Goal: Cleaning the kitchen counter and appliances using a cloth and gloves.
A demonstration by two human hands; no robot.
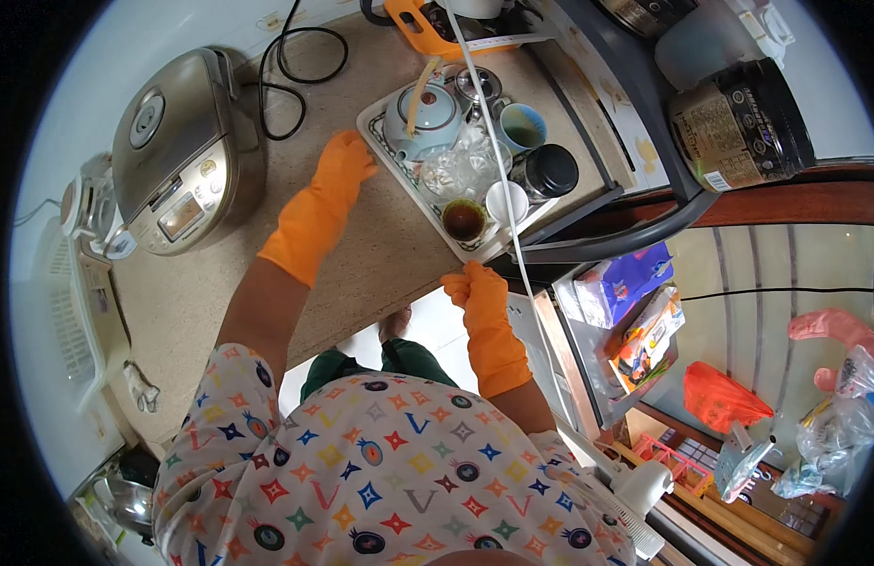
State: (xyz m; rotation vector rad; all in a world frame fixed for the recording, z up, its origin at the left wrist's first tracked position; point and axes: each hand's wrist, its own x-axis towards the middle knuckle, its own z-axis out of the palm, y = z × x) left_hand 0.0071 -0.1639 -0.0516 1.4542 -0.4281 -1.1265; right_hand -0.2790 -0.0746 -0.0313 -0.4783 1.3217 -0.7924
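Observation:
Both hands wear orange rubber gloves. My left hand is at the left edge of a white rectangular tray, its fingers curled by the rim. At the tray's near corner is my right hand, fingers bent against the rim. Whether either hand grips it cannot be told. On the tray stand a pale blue teapot with a tan handle, a metal-lidded vessel, a blue cup, clear glasses or plastic, a black-lidded jar, a white cup and a cup with dark inside.
A rice cooker stands left on the stone countertop, beside a black cord. An orange tray lies at the back. Right is a dark rack with a large tub. A white cable crosses the view.

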